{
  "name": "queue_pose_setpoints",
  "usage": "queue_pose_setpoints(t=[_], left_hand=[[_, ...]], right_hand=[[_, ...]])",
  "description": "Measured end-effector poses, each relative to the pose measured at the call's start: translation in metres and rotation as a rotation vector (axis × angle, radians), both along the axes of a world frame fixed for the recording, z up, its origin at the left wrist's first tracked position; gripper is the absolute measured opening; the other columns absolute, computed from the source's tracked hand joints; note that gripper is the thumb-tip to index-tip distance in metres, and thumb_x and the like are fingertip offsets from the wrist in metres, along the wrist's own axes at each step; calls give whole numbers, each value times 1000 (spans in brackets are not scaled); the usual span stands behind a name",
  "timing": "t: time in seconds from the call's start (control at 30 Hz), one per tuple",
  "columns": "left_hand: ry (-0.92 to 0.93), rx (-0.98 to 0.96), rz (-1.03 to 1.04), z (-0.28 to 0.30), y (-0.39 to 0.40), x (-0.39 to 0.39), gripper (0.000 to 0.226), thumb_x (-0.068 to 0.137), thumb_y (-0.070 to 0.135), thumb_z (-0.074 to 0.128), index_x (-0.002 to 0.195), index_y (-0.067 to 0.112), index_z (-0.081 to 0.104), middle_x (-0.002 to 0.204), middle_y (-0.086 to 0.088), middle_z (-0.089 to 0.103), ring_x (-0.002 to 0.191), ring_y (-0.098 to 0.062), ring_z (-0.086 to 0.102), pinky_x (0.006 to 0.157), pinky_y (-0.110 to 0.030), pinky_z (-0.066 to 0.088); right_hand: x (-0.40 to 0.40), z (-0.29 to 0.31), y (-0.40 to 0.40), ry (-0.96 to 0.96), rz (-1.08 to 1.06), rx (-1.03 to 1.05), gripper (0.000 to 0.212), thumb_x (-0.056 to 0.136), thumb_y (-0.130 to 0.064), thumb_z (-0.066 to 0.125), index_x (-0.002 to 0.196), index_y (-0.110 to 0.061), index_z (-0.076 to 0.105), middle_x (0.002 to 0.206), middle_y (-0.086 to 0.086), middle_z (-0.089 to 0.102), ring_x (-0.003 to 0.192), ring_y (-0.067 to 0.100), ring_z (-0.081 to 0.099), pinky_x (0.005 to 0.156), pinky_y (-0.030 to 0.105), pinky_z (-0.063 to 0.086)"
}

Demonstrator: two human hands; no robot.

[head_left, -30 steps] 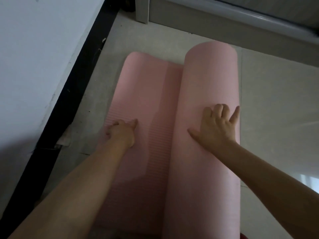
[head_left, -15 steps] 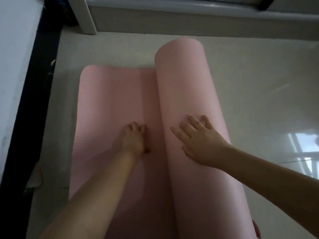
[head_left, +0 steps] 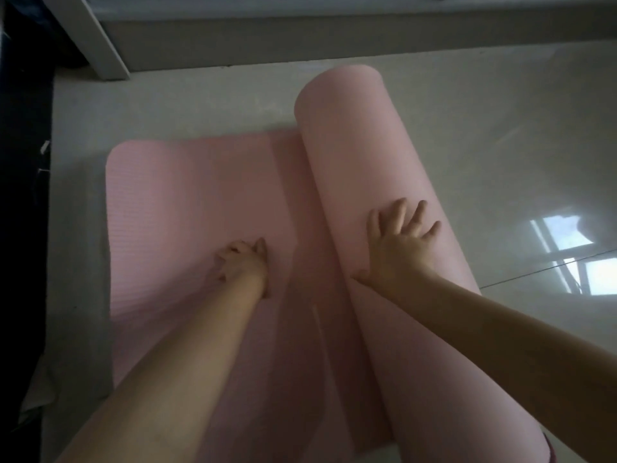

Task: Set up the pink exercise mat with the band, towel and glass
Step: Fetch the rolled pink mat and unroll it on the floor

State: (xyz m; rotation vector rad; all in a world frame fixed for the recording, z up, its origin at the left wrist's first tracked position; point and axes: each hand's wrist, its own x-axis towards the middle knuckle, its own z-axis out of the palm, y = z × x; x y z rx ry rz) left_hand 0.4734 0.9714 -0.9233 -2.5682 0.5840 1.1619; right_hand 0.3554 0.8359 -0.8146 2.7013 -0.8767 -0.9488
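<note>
The pink exercise mat [head_left: 187,208] lies partly unrolled on the pale floor, its flat part to the left. The rolled part [head_left: 360,155] stands as a thick pink cylinder to the right, running from near me to the far side. My left hand [head_left: 242,262] presses down on the flat part, fingers bent under at the knuckles. My right hand [head_left: 400,243] lies spread on top of the roll, fingers straight and fanned. No band, towel or glass is in view.
Glossy pale floor tiles [head_left: 517,145] stretch to the right, with a window reflection. A grey low wall with a white post [head_left: 100,38] runs along the far side. A dark strip [head_left: 23,195] borders the floor on the left.
The roll has moved to the right and more flat mat shows on the left. My right hand went with the roll; my left hand stayed pressing on the flat part.
</note>
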Motion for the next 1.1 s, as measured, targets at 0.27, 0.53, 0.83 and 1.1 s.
queue_pose_setpoints(t=[0.27,0.53,0.83,1.1], left_hand=[[-133,-74,77,18,-12,-13,46,104,20,23,147,3,23,151,-22,23,140,-36,26,112,-49,30],[132,-305,-299,-2,-46,-57,79,87,24,56,151,10,12,158,-18,5,147,-33,3,120,-42,17],[94,-180,-329,-3,-80,-83,89,82,39,60,151,18,9,158,-20,-3,146,-40,-3,119,-48,16],[49,-8,-344,1,-100,-83,77,88,37,54,151,19,14,156,-18,5,144,-38,11,119,-39,22]], right_hand=[[-36,-8,-23,7,530,152,55,68,-16,24,83,-18,76,101,0,75,115,28,62,93,68,16],[-36,7,-60,-57,459,263,45,88,-32,39,131,-28,50,154,7,28,138,18,34,105,64,20],[-49,-3,-110,-39,181,61,52,95,-27,39,144,-25,20,154,11,5,132,40,24,96,59,41],[-70,-9,-162,-147,-7,105,79,86,-56,47,146,-23,7,154,26,-2,138,54,13,99,60,37]])
